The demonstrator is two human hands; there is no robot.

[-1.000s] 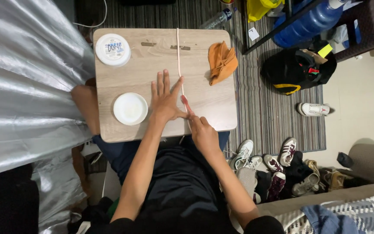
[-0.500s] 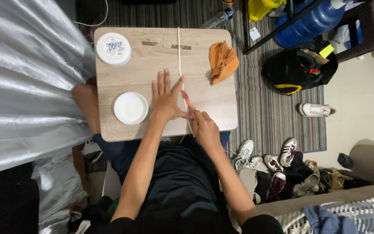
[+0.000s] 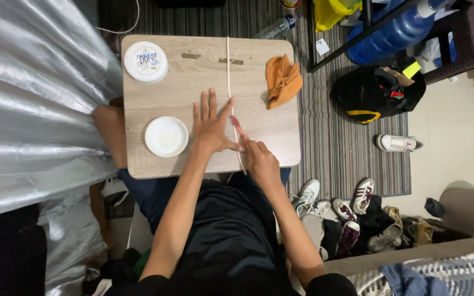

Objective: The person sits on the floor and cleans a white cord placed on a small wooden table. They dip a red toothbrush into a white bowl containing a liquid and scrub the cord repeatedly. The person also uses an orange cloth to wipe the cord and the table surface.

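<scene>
The left hand (image 3: 210,127) was laid open on the wooden surface (image 3: 154,93), pinning a pale strip (image 3: 229,71); the right hand (image 3: 259,159) was closed around what seemed a red-handled tool (image 3: 237,125). A striped rug (image 3: 336,148) and shoes (image 3: 357,208) were seen beside.

Striped rug (image 3: 346,137) — shoes (image 3: 357,214), silver curtain (image 3: 34,98).

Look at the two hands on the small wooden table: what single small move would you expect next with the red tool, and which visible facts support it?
Probably a short stroke of the red-tipped tool further along the pale strip, away from the body. The left hand lies flat with fingers spread, pinning the strip to the table. The right hand holds the tool with its tip on the strip, much of which lies ahead.
</scene>
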